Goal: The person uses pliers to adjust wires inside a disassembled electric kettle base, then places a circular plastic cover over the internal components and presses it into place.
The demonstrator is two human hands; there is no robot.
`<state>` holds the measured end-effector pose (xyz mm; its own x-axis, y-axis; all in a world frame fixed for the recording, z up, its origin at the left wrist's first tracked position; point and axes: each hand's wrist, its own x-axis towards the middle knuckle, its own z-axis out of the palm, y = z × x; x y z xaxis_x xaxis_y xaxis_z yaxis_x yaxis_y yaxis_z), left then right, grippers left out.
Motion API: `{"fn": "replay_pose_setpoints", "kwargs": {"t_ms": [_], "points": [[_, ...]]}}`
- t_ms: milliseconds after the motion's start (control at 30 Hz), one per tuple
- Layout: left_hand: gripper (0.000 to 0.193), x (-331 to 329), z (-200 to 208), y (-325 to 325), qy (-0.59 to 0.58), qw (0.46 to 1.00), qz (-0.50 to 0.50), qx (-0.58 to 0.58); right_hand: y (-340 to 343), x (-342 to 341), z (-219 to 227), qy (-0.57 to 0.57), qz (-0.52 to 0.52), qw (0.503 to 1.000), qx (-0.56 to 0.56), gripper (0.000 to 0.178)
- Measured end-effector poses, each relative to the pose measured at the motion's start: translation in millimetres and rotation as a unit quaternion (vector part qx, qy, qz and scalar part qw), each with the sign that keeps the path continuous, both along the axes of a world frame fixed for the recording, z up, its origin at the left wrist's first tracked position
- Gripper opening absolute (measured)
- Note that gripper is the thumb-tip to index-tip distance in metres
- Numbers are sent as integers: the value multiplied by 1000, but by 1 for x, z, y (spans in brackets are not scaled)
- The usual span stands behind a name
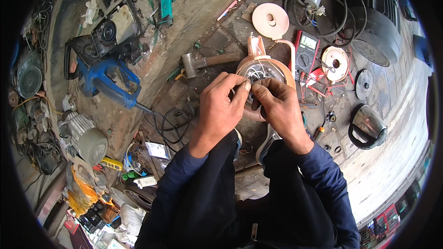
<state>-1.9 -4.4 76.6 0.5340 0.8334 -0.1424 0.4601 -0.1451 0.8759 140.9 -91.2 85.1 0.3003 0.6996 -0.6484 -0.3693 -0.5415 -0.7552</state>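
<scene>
Between my knees sits a peach plastic appliance [256, 48], which looks like an electric kettle turned bottom up. Its round open underside shows shiny metal, and thin white wires [259, 70] run across it. My left hand [222, 106] is closed, thumb and forefinger pinched together over the wires. Right beside it my right hand [280, 106] pinches too, fingertips nearly touching the left ones. Whatever lies between the fingers is too small and covered to make out. A round pink cover [270, 21] with a hole in its middle lies just beyond the appliance.
Right of the appliance lie a red multimeter [306, 50], a cream ring-shaped part [335, 64], a black disc [364, 84] and a screwdriver [319, 133]. To the left are a hammer [207, 62], a blue power tool [108, 80] with its cord, and a grey motor [85, 138].
</scene>
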Motion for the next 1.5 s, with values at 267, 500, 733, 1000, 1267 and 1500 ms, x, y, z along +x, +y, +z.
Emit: {"fn": "replay_pose_setpoints", "kwargs": {"t_ms": [267, 500, 733, 1000, 1267, 1500], "points": [[10, 4, 4, 2, 9, 999, -19, 28, 2, 5, 0, 66, -46, 997, -22, 29], [15, 5, 6, 11, 31, 999, -28, -4, -6, -1, -20, 59, -66, 996, 28, 17], [32, 16, 1, 35, 3, 967, -229, 115, 1, -3, -23, -1, -92, 996, 3, 25], [28, 18, -6, 41, -1, 969, -226, 105, -118, 85, -14, -115, -49, 991, 42, 26], [25, 21, -11, 39, -32, 976, -188, 101, -247, 62, -147, -422, 180, 842, -283, 64], [25, 15, -14, 42, -52, 974, -194, 103, -236, 35, -177, -400, 223, 835, -303, 78]]}}
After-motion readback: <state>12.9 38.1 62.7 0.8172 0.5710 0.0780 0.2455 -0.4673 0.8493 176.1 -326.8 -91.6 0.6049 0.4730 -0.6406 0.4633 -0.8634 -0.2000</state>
